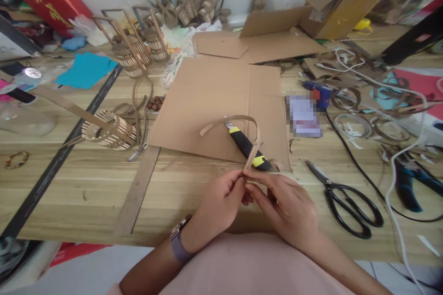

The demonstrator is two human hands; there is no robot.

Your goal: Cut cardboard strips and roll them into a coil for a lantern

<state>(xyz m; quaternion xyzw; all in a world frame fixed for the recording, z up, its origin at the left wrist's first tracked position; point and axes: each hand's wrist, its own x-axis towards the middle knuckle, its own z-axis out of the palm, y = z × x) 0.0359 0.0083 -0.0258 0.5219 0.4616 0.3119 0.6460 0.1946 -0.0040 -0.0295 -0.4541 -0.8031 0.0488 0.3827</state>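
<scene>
A long thin cardboard strip [242, 122] curls up in an arc above the table. Its near end is pinched between my two hands close to the table's front edge. My left hand [221, 200], with a watch on the wrist, grips the strip's end from the left. My right hand [284, 205] pinches the same end from the right. Just beyond my fingers a black and yellow utility knife [247, 147] lies on a flat cardboard sheet [207, 106].
Black scissors [346, 198] lie right of my hands. A slatted cardboard basket [107, 130] stands at the left, several more [138, 53] farther back. A long black ruler [65, 143], a blue glue gun [320, 92], cables and cardboard scraps [377, 110] surround the sheet.
</scene>
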